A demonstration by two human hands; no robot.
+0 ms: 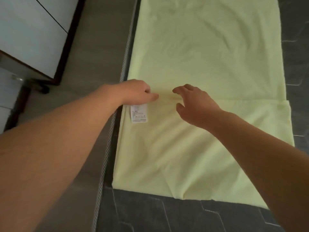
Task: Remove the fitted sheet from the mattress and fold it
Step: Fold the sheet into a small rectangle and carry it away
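A view from above looks down along two bare forearms reaching forward over a pale yellow fitted sheet [200,64]. The sheet lies flat as a long strip on a dark quilted mattress [167,215], with a folded edge crossing it at about the level of the hands and a lower layer showing wider on the right. The left arm stretches in from the lower left, and the left hand [137,92] sits knuckles-up at the sheet's left edge, its fingers curled down onto the fabric; whether they actually pinch it cannot be told. A white care label [139,113] lies on the sheet just below that hand. The right arm comes in from the lower right, and the right hand [194,102] is beside the left one, near the fold line, fingers spread and loosely bent, holding nothing. To the left runs the mattress's grey side with a corded seam, then grey floor [93,39] and a white cabinet [28,34] with dark trim.
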